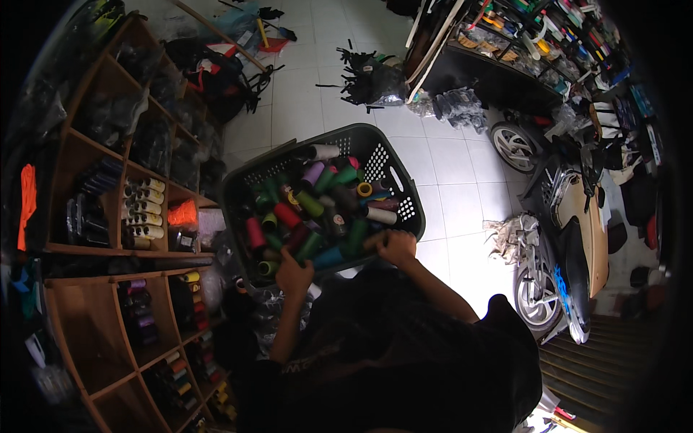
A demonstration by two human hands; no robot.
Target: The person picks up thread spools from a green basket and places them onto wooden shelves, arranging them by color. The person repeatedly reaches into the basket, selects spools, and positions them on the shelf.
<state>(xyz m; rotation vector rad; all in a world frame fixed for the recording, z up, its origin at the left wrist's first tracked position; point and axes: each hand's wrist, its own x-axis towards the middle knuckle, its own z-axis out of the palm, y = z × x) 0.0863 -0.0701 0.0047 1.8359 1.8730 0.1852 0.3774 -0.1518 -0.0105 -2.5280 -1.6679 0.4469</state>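
A dark plastic basket (254,153) with perforated walls is directly in front of me, full of thread spools in many colours. Red (287,215), purple (313,173), white (382,216) and several green spools lie jumbled inside. At the near left rim my left hand (294,274) is closed over the basket's edge, its index finger lying toward the spools. My right hand (398,249) is at the near right corner, its fingers curled around the end of a brownish spool (372,242). The undersides of both hands are hidden.
Wooden cubbyholes (101,249) on the left hold more spools and plastic-wrapped goods. To the right stands a motorbike (570,267). Black strapped bundles (372,76) lie on the white tiled floor (339,108) ahead. A cluttered shelf (520,54) fills the far right.
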